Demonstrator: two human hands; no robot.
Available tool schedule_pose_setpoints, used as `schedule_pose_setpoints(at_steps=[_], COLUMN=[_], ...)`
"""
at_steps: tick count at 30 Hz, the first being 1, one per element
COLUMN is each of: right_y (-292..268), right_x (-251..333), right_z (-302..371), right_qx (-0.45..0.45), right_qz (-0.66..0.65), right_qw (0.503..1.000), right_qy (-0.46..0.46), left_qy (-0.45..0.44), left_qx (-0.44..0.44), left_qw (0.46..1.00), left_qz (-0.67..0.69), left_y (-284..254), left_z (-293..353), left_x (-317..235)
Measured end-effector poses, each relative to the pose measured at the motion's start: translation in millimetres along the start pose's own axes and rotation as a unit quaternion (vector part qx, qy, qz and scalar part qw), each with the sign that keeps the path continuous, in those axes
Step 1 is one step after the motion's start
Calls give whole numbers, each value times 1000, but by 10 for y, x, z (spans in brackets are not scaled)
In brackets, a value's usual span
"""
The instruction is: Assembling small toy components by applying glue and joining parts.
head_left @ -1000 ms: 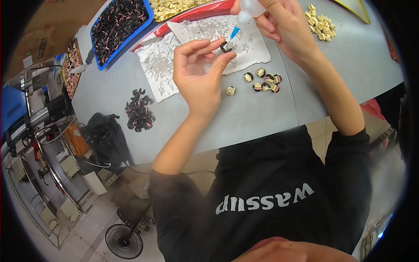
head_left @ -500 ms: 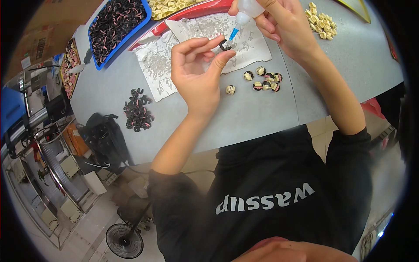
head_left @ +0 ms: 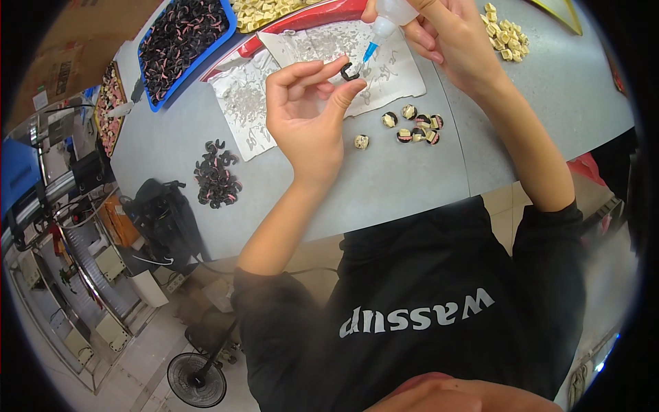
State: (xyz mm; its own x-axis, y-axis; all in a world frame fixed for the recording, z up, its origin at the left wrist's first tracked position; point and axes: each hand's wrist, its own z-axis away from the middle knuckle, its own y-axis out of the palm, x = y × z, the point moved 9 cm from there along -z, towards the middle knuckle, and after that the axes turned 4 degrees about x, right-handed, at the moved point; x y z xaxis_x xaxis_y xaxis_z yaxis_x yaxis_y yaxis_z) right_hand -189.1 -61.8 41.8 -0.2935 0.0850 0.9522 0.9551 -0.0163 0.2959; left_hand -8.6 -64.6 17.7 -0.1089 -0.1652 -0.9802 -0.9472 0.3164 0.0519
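Between thumb and forefinger, my left hand (head_left: 312, 103) pinches a small black C-shaped piece (head_left: 349, 72). My right hand (head_left: 449, 44) grips a translucent squeeze bottle (head_left: 390, 17) tipped downward. Its blue needle nozzle (head_left: 371, 49) points at the black piece, a short gap away. Beneath both hands lie white paper sheets (head_left: 398, 75) with grey smears and handwriting. To the right of my left wrist, several small round pieces (head_left: 420, 130) in black, cream and pink rest on the grey table, with a single cream one (head_left: 362, 141) nearer my wrist.
A pile of black and pink curved pieces (head_left: 217, 175) lies left on the table (head_left: 288, 206). Behind it stands a blue tray (head_left: 232, 17) full of the same. Cream pieces (head_left: 506, 38) are heaped at the far right. A black bag (head_left: 161, 216) hangs by the left edge.
My left hand has shifted slightly left with the black piece, widening the gap to the nozzle. The bottle in my right hand has barely moved.
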Motion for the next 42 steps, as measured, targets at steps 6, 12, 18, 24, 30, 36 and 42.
schedule_pose_setpoints(at_steps=[6, 12, 18, 24, 30, 36, 42], right_y=[-17, 150, 6, -6, -36, -59, -120], right_x=[9, 327, 28, 25, 24, 54, 76], right_z=[0, -14, 14, 14, 5, 1, -96], right_qx=[-2, 116, -17, -22, -25, -40, 26], right_qz=[-11, -50, 12, 11, 14, 26, 9], right_qw=[1000, 942, 1000, 1000, 999, 999, 999], right_qy=[-10, -310, -22, -19, -18, -23, -45], left_qy=[1, 5, 3, 3, 5, 8, 21], left_qx=[-4, 7, 7, 8, 6, 4, 10], left_qw=[1000, 1000, 1000, 1000, 1000, 1000, 1000], left_qz=[1, -6, -4, -2, 0, -14, 15], left_y=[-3, 24, 19, 21, 12, -1, 11], left_z=[0, -11, -4, 0, 6, -3, 7], left_x=[8, 10, 21, 23, 25, 6, -68])
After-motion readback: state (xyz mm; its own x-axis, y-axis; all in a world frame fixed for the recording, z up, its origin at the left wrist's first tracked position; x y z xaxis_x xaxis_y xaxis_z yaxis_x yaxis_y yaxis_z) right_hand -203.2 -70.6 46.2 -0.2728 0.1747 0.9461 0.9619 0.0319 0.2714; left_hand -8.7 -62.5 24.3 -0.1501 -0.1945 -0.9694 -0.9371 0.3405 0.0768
